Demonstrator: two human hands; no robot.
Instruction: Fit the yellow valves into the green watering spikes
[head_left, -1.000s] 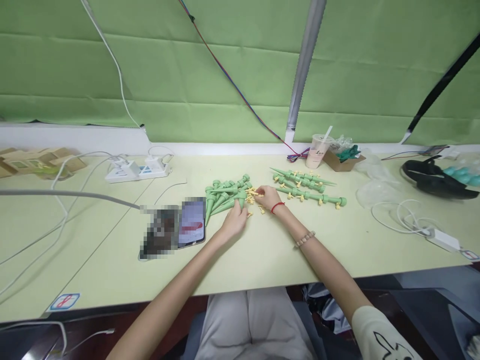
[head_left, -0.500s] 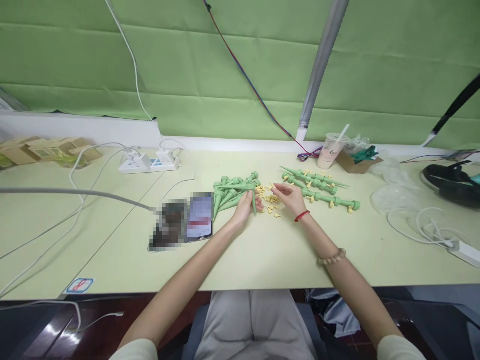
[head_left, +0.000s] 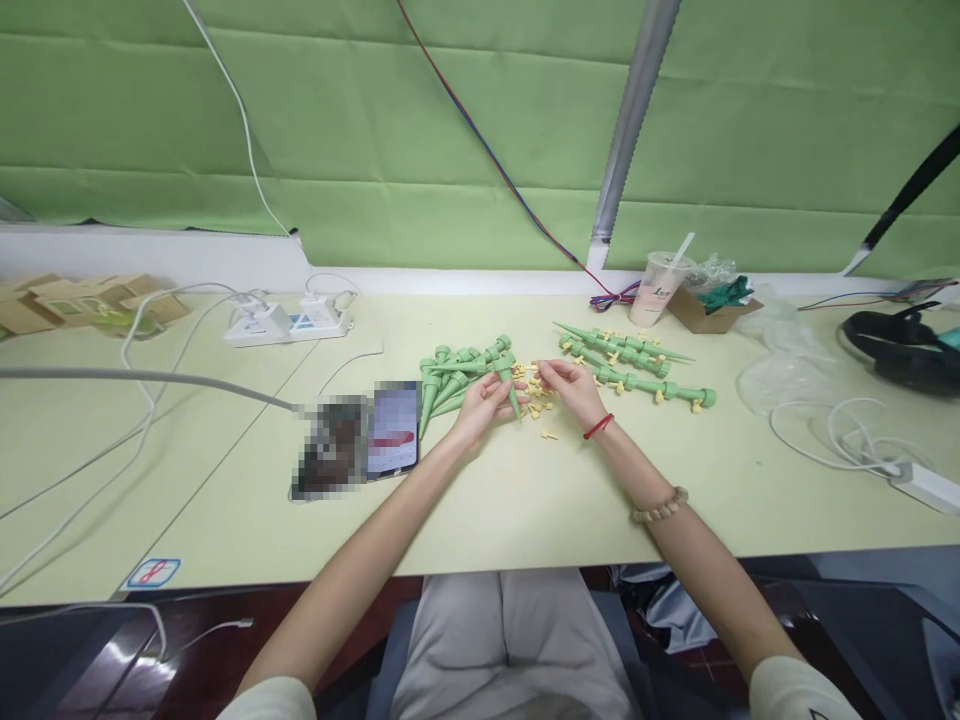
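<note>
My left hand [head_left: 480, 402] is shut on a green cone-shaped spike [head_left: 511, 391], held point down just above the table. My right hand [head_left: 574, 384] pinches a small yellow piece close to the spike's top. Several loose yellow pieces [head_left: 537, 403] lie scattered under and between the hands. A pile of bare green spikes [head_left: 456, 370] sits just left of my left hand. A second group of green spikes with yellow pieces fitted [head_left: 630, 362] lies to the right of my right hand.
A phone [head_left: 394, 432] lies left of the hands beside a blurred item. A power strip [head_left: 289, 322] with cables sits at back left, a drink cup [head_left: 653, 288] and small box [head_left: 705, 308] at back right, white cables [head_left: 832, 440] and black headgear [head_left: 900, 345] far right.
My left hand picked one green spike out of the pile and lifted it. My right hand took up a yellow piece and moved in toward the spike's top.
</note>
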